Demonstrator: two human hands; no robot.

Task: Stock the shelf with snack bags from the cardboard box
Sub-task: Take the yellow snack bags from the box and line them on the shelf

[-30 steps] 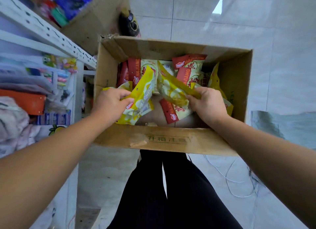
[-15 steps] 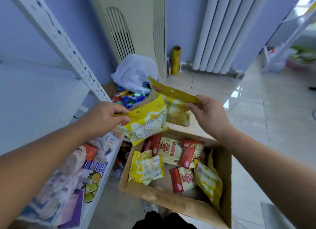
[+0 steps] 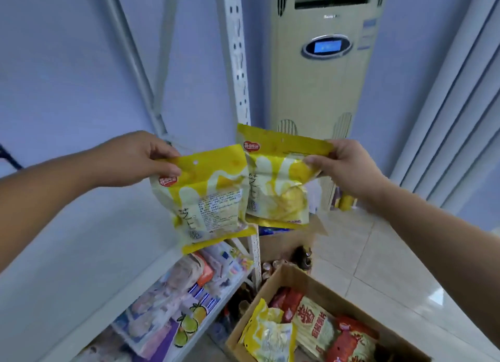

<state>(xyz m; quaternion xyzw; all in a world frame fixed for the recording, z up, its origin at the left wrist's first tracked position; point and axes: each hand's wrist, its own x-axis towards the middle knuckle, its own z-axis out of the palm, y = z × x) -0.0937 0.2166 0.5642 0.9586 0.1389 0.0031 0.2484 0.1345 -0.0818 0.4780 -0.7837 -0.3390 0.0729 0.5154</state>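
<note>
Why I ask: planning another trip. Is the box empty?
Not empty. The box holds a yellow bag and red bags; part of it lies out of frame.

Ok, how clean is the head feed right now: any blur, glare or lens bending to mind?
Head view: the wide lens bows the shelf upright; small print on the yellow bag in the left hand is too soft to read; a glare patch sits on the floor tiles; light otherwise even.

Two yellow snack bags [image 3: 208,199] hang upright, overlapping, above the open cardboard box [image 3: 305,278].
</note>
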